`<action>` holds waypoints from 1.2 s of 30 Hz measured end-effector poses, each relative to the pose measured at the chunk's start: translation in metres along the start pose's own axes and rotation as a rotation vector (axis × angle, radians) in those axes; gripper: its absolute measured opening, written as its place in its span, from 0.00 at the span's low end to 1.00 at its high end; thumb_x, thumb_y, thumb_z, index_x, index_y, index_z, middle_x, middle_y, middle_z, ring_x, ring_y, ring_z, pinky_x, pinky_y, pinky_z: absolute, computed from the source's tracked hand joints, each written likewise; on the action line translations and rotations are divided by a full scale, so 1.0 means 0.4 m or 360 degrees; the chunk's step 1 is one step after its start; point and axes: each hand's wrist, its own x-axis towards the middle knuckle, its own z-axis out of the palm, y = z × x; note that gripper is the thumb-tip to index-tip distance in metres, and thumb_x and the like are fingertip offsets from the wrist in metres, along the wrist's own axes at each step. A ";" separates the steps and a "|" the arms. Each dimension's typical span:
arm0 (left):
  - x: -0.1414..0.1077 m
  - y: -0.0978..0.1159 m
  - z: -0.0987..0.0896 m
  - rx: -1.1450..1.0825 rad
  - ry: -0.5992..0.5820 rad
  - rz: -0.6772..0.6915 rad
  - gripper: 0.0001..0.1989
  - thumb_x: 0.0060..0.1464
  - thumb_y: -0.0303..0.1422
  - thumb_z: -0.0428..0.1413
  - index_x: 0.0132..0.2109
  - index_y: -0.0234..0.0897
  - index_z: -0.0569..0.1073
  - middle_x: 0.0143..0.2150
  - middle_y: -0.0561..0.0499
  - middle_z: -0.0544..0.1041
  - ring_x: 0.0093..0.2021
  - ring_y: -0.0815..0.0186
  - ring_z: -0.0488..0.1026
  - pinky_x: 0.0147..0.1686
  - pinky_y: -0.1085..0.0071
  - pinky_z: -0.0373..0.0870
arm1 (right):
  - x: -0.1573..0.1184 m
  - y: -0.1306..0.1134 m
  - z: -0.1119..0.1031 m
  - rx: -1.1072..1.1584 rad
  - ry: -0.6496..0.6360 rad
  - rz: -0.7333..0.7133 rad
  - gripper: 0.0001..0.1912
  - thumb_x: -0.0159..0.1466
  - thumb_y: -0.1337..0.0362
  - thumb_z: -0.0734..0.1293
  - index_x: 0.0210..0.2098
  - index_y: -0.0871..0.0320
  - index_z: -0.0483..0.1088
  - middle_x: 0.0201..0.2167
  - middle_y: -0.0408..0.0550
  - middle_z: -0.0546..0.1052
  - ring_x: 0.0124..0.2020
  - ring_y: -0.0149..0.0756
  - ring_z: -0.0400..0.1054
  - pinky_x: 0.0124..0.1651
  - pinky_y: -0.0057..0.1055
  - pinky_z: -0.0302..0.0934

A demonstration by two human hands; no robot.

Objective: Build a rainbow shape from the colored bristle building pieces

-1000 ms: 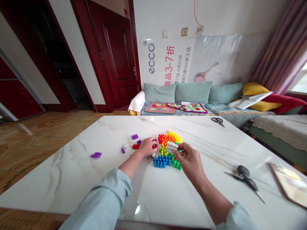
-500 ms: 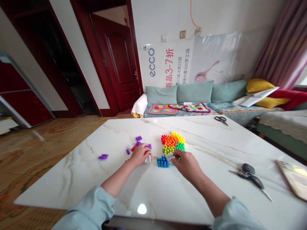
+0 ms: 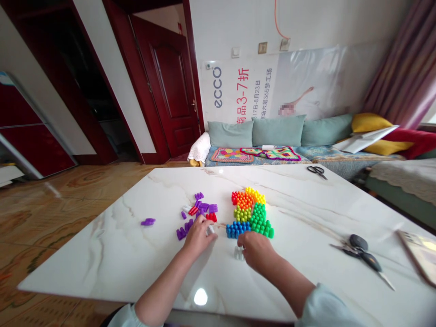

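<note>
My left hand has its fingers closed around white knobbed plastic pieces on the table. Purple pieces and red ones lie close beside it. My right hand pinches another white, translucent knobbed piece at the tabletop, just in front of the blue cluster. Beyond that hand stand upright groups of round-topped pieces: green, lime, orange and yellow. The right fingertips are partly hidden.
The white marbled table spreads around both hands. A lone purple group lies at left. On the right are keys, a phone and, farther back, black-handled scissors. A sofa stands behind the table.
My right hand has moved nearer with the white piece, from above the blue and green groups to the table in front of them. The left hand has come slightly nearer, uncovering purple and red pieces.
</note>
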 end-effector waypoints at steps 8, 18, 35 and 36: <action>-0.009 -0.039 -0.026 -0.0314 -0.0149 -0.0106 0.06 0.45 0.27 0.61 0.34 0.38 0.78 0.33 0.52 0.68 0.30 0.69 0.67 0.33 0.73 0.66 | 0.014 0.006 0.028 0.0008 0.0034 -0.0072 0.18 0.57 0.75 0.61 0.42 0.56 0.76 0.43 0.52 0.78 0.45 0.42 0.72 0.40 0.30 0.60; -0.026 0.022 0.020 -0.1111 -0.0117 -0.0402 0.13 0.51 0.42 0.57 0.39 0.38 0.69 0.35 0.52 0.72 0.30 0.67 0.72 0.25 0.73 0.70 | 0.032 -0.029 0.067 0.0197 0.0204 -0.0143 0.16 0.58 0.75 0.59 0.42 0.59 0.73 0.42 0.53 0.77 0.43 0.39 0.72 0.41 0.28 0.58; -0.050 0.058 0.003 -0.0672 -0.0138 -0.0137 0.06 0.44 0.28 0.60 0.31 0.36 0.71 0.30 0.52 0.75 0.31 0.65 0.71 0.31 0.72 0.63 | 0.031 -0.048 0.079 0.0199 0.0205 -0.0149 0.20 0.60 0.73 0.60 0.52 0.60 0.63 0.43 0.54 0.77 0.42 0.41 0.72 0.39 0.30 0.58; -0.050 0.060 0.001 -0.0619 -0.0138 -0.0138 0.06 0.43 0.27 0.61 0.31 0.36 0.71 0.29 0.52 0.75 0.30 0.65 0.71 0.30 0.72 0.63 | 0.029 -0.049 0.077 0.0194 0.0196 -0.0154 0.19 0.60 0.72 0.60 0.51 0.60 0.63 0.42 0.54 0.77 0.42 0.41 0.72 0.39 0.30 0.58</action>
